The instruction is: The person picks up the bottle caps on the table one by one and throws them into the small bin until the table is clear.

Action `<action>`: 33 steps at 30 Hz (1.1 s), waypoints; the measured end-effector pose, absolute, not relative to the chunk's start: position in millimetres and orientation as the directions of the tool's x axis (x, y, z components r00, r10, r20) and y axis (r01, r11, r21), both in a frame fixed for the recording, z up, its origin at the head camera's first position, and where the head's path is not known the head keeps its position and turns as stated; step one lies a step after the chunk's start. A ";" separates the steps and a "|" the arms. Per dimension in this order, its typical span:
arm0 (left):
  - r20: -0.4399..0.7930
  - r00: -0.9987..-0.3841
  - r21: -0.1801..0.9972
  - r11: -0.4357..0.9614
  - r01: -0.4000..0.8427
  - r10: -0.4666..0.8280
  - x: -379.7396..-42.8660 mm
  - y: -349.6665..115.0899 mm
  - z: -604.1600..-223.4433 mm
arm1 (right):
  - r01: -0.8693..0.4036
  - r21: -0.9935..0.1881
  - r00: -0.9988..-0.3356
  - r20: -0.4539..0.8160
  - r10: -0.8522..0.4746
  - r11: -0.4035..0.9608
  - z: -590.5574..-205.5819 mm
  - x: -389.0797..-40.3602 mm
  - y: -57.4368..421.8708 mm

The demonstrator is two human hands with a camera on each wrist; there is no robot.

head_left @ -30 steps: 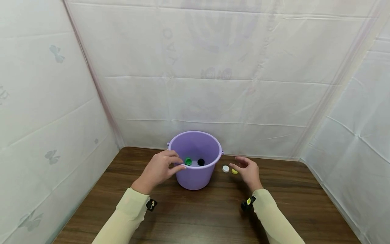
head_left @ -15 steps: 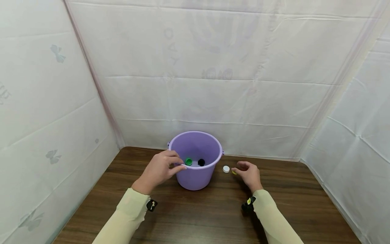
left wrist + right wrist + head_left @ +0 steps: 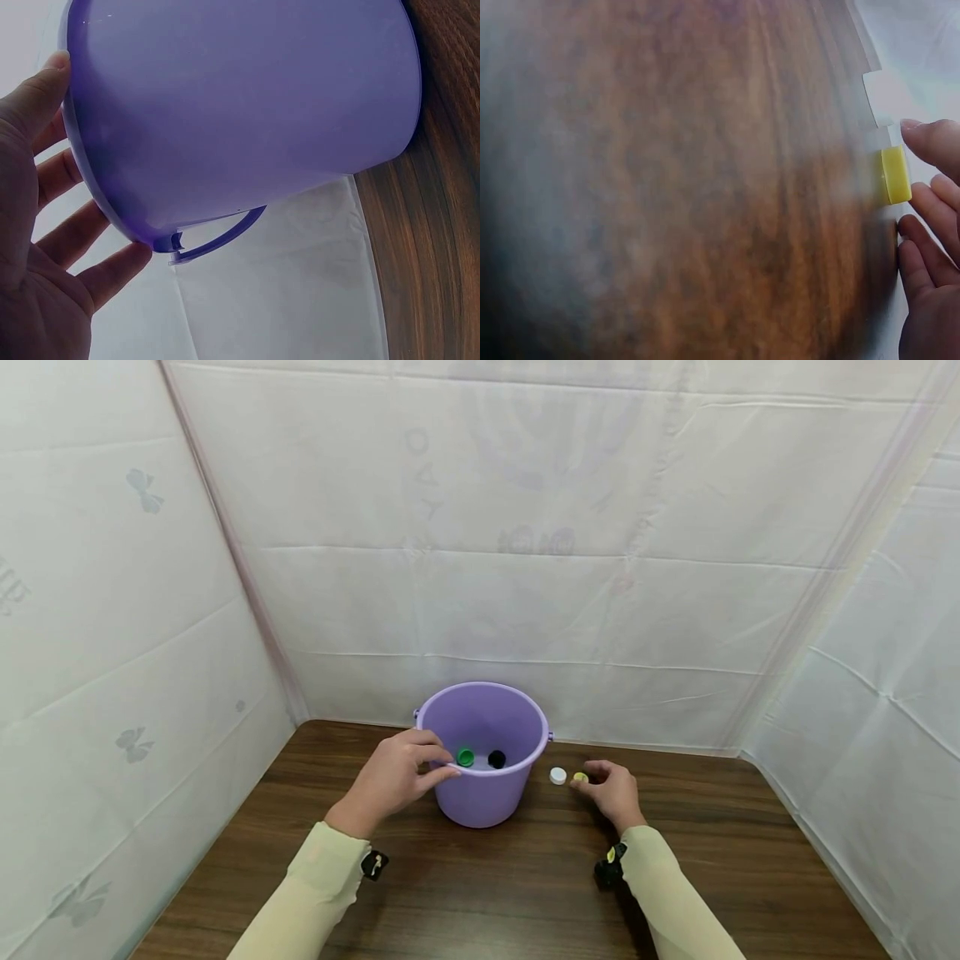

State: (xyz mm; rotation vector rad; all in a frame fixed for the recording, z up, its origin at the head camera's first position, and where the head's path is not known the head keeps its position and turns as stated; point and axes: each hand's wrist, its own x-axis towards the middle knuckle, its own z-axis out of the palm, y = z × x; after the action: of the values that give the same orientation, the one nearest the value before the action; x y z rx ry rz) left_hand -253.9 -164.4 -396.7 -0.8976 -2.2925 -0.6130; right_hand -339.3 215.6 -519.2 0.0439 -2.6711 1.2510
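A purple bucket [image 3: 480,802] stands on the table. My left hand [image 3: 393,772] grips its near-left rim, the thumb outside and the fingers over the inner side. The left wrist view shows that hand [image 3: 45,202] along the bucket's rim. Inside lie a green bottle cap [image 3: 465,757] and a black bottle cap [image 3: 497,760]. On the table to the right, my right hand [image 3: 617,793] is at a yellow bottle cap [image 3: 581,777]. In the right wrist view, the thumb and fingers are spread beside the yellow cap [image 3: 896,175]. A white bottle cap [image 3: 557,776] lies just left of it.
The brown wooden table [image 3: 480,902] meets a white cloth wall [image 3: 480,610] close behind the bucket. More cloth hangs at the left and right sides. The bucket's handle [image 3: 221,244] hangs down on its outer side.
My right hand has shifted slightly down and right about the yellow cap, with its thumb and fingers drawn a little closer. My left hand stays on the bucket rim.
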 end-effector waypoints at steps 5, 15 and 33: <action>0.656 -0.607 0.208 0.666 0.716 0.448 -254.1 -164.8 -396.5 | -0.107 -0.728 -0.982 0.183 0.041 0.678 -520.3 -341.3 216.7; 0.661 -0.606 0.200 0.675 0.710 0.443 -254.0 -164.5 -396.2 | -0.104 -0.711 -0.985 0.172 0.029 0.696 -519.7 -341.2 215.7; 0.658 -0.611 0.205 0.676 0.708 0.440 -254.3 -164.3 -398.1 | -0.102 -0.713 -0.983 0.181 0.041 0.693 -524.4 -342.2 215.1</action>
State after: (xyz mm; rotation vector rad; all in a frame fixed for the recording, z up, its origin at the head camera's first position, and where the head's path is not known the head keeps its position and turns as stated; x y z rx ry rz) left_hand -254.3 -164.3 -398.1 -0.8811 -2.3125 -0.6119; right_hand -342.2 215.1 -524.4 0.0495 -2.7194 1.1617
